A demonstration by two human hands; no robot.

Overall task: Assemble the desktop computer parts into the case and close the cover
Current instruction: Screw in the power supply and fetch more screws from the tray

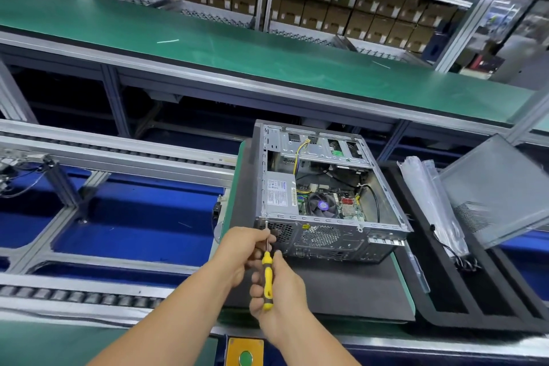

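step: screwing power supply at case (326, 235) rear corner | right hand (279, 285) grips screwdriver (267, 279) | left hand (243, 249) fingers pinch shaft | next: seat tip, turn

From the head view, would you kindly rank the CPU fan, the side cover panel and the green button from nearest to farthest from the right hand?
From the right hand:
1. Green button, just below, near edge.
2. CPU fan, inside the case, above.
3. Side cover panel, far right, leaning.
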